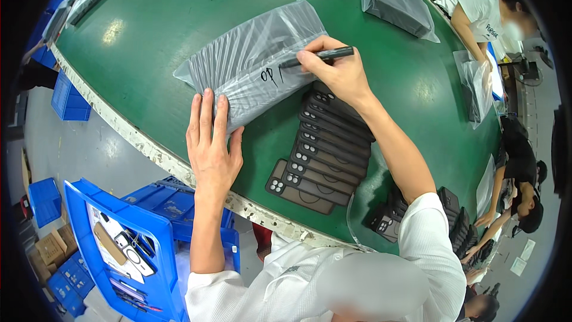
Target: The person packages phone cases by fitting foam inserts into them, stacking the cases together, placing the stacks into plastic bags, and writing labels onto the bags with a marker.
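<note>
A long package wrapped in translucent plastic (250, 42) lies on the green table, with a few black handwritten strokes on its near side. My right hand (341, 71) grips a black marker pen (335, 53), its tip at the plastic beside the strokes. With fingers stretched out, my left hand (213, 137) rests against the package's near left end. Just below my right hand, a fanned row of dark phone cases (328, 161) lies overlapped on the table.
A blue bin (173, 262) with phone cases and pens stands left below the table edge (143, 140). Another plastic-wrapped package (398, 3) lies at the far right. More dark phone cases (387, 220) lie near my right elbow. Other people (479, 15) work along the right side.
</note>
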Motion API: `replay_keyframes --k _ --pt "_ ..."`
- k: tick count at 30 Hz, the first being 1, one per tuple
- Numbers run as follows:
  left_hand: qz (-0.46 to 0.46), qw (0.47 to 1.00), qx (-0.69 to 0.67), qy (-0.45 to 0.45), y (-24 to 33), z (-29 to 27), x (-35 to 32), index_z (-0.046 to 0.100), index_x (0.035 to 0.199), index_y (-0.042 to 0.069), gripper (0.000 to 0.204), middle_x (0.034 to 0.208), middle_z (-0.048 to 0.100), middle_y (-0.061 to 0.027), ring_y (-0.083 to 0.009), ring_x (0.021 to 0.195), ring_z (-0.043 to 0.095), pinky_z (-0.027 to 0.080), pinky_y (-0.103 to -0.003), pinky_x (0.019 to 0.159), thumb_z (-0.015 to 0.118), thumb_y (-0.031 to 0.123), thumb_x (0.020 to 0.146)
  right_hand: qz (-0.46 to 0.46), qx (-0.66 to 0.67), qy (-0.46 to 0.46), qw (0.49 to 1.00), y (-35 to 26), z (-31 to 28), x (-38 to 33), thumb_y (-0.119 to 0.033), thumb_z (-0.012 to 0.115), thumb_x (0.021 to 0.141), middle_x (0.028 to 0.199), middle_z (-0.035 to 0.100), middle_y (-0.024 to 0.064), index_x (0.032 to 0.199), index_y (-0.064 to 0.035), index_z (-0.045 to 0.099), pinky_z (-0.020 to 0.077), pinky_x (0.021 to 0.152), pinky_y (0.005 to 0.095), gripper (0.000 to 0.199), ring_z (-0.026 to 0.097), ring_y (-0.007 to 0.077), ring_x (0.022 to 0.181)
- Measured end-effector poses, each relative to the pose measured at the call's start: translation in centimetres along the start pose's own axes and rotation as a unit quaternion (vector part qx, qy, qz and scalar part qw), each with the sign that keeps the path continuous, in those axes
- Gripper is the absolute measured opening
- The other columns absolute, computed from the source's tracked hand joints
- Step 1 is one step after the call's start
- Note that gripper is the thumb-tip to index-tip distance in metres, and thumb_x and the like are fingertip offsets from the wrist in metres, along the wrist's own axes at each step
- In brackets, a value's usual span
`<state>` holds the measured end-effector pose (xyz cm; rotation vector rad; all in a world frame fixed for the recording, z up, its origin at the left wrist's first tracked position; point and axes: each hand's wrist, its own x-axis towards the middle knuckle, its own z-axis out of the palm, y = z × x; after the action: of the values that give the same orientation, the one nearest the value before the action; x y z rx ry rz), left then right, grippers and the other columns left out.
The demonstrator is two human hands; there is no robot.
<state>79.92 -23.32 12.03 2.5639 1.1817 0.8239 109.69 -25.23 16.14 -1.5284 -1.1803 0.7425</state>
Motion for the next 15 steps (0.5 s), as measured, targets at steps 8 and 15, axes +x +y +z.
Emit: replay_keyframes --k 8,15 --pt "-0.007 1.0 0.006 0.001 -0.3 -0.1 0.3 0.054 0.158 0.008 0.074 0.168 0.047 -0.0154 -0.0376 0.157 0.041 0.037 -0.049 0.125 0.081 0.006 0.089 -0.004 -0.053 -0.025 0.998 0.4 0.0 0.8 -0.022 0.077 0.091 0.067 0.064 -0.0027 0.086 -0.0015 0.074 0.0434 0.06 0.0275 0.022 0.055 0.0057 0.065" --pt "-0.016 1.0 0.0 0.003 -0.3 -0.1 0.5 0.054 0.158 0.008 0.075 0.168 0.047 -0.0161 -0.038 0.157 0.041 0.037 -0.05 0.126 0.081 0.004 0.089 -0.025 0.016 0.052 0.998 0.4 0.2 1.5 -0.025 0.077 0.09 0.066 0.064 -0.0016 0.087 -0.0021 0.074 0.0432 0.059 0.0277 0.024 0.055 0.0064 0.064"
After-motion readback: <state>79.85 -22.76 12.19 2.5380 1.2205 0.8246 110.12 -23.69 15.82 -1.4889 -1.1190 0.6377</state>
